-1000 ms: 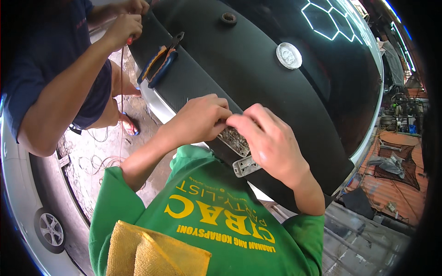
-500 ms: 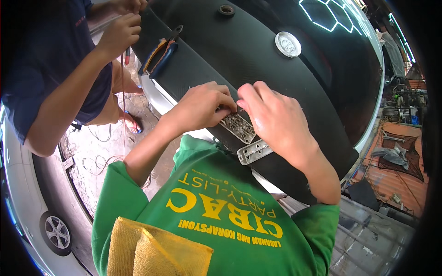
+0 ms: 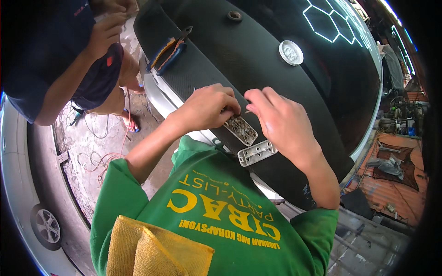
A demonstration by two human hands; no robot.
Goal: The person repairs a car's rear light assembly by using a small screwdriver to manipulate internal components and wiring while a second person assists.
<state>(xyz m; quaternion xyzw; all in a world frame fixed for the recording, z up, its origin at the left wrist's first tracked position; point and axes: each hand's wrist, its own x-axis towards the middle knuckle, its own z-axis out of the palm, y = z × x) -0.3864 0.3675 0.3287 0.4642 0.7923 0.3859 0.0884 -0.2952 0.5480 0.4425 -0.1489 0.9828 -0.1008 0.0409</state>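
Note:
My left hand (image 3: pixel 208 108) is closed on the upper end of a narrow metal plate (image 3: pixel 241 130) covered with small parts. Its fingertips hide that end. Just to the right, my right hand (image 3: pixel 282 120) is closed in a pinch above the plate; a tiny light piece may show at its fingertips, too small to name. Below this hand lies a silver rectangular housing (image 3: pixel 256 153) with triangular cutouts, its right end partly covered by the hand. Both metal pieces are over the dark rear panel of a car (image 3: pixel 207 55).
Orange-and-blue pliers (image 3: pixel 171 49) lie farther left on the panel. A tape roll (image 3: pixel 234 16) and a round white lid (image 3: pixel 291 53) with silvery stuff in it sit farther back. Another person (image 3: pixel 69 69) stands at the left. Thin wires (image 3: pixel 99 161) trail on the floor.
My right fingertips have drawn a little away from the left hand. The other person's hands have moved left. The whole view has shifted slightly.

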